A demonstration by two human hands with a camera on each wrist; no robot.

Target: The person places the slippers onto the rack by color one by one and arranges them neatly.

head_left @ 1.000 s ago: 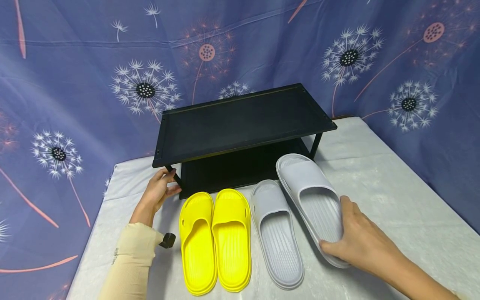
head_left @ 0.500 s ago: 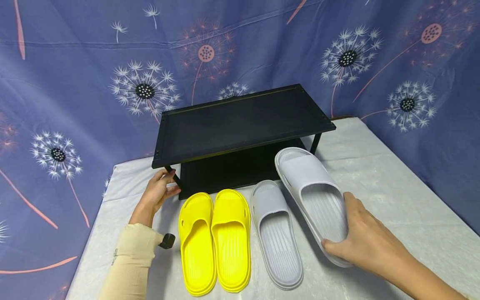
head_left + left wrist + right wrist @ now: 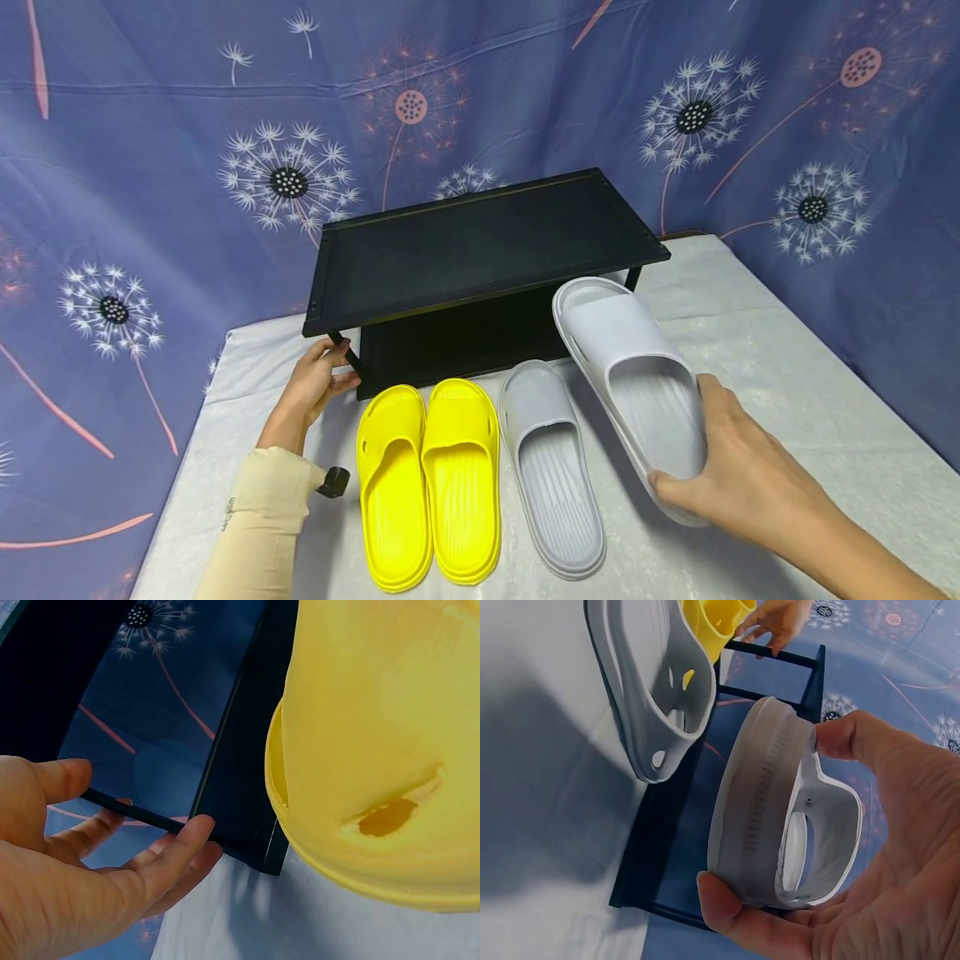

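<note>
In the head view, the right grip [image 3: 750,471] has raised the gray slipper [image 3: 622,342] it clasps, bringing it nearer the black rack [image 3: 480,250]; in the left wrist view, the left grip [image 3: 112,859] holds the rack's leg [image 3: 154,815]; in the right wrist view, the slipper's heel [image 3: 751,817] is pinched above the table [image 3: 525,922].

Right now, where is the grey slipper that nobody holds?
In the head view, the grey slipper lies right of the yellow slippers, in front of the rack.
</note>
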